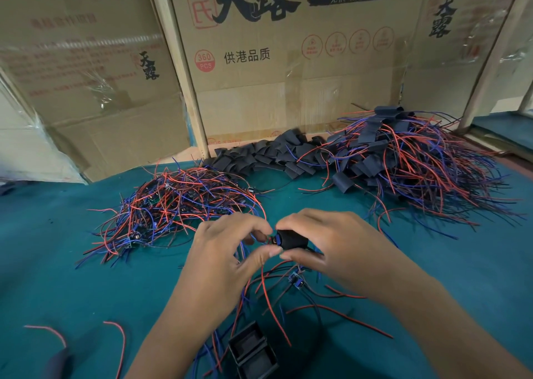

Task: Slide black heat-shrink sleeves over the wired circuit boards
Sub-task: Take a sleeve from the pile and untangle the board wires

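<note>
My right hand [326, 243] pinches a black heat-shrink sleeve [290, 238] between thumb and fingers above the green table. My left hand [227, 251] pinches the wired circuit board [272, 240] at the sleeve's left mouth; only a bit of blue and red shows there. Its red and blue wires trail down toward me. Another bare board [297, 281] with wires lies just below my hands. A pile of unsleeved wired boards [173, 205] sits to the left. Loose black sleeves [268, 153] are heaped at the back. Sleeved boards [409, 159] form a pile at the right.
Cardboard boxes [288, 61] and wooden posts wall off the back of the green table [72, 277]. Two open black sleeves [252, 350] lie near the front edge between my forearms. Loose red wires [115, 338] lie at the front left.
</note>
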Demonstrator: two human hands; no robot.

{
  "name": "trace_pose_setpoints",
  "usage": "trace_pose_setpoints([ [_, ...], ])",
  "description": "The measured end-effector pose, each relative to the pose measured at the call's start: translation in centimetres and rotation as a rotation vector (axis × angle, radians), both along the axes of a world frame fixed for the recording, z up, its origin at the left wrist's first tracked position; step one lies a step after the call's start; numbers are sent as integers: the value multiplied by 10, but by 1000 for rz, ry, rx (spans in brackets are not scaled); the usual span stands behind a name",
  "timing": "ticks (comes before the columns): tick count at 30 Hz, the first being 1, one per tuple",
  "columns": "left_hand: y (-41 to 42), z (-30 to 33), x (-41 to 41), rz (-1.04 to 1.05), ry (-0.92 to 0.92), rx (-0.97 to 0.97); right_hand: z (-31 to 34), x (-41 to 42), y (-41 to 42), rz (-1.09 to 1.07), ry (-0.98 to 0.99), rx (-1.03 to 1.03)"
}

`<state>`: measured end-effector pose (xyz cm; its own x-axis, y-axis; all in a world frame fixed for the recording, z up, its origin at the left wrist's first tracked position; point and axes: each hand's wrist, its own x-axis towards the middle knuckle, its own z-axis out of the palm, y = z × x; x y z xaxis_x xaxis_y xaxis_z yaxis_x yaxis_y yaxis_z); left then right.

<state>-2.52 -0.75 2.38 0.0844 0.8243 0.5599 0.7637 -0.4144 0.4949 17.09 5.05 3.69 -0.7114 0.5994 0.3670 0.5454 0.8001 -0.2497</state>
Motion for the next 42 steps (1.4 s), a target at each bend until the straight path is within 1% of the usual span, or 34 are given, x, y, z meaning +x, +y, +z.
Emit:
trace_pose_setpoints([
  [7,2,-2,3,-96,-75,-27,-1,2,1,22,33,2],
  [12,2,-3,1,-100,-67,-42,-3,2,3,7,41,-28],
  [17,4,-7,0,-55,-113,-20,-7,2,2,-12,121,-84],
  [21,7,-12,-4,7,-197,-15,-6,3,3,-41,67,-62],
  [26,14,-26,-6,43,-206,-63,-8,6,7,-75,-24,-62],
  [31,19,-40,-5,53,-141,-100,-9,15,21,-219,-179,13],
  [34,21,-45,-8,54,-124,-114,3,22,34,-286,-226,61],
  [36,22,-46,-10,65,-122,-109,17,31,51,-340,-210,94],
  [38,24,-47,-11,84,-117,-97,36,46,77,-415,-151,184],
  [40,25,-49,-12,108,-100,-77,55,65,114,-535,-93,293],
  [42,27,-51,-14,135,-88,-60,74,83,153,-681,-82,351],
])
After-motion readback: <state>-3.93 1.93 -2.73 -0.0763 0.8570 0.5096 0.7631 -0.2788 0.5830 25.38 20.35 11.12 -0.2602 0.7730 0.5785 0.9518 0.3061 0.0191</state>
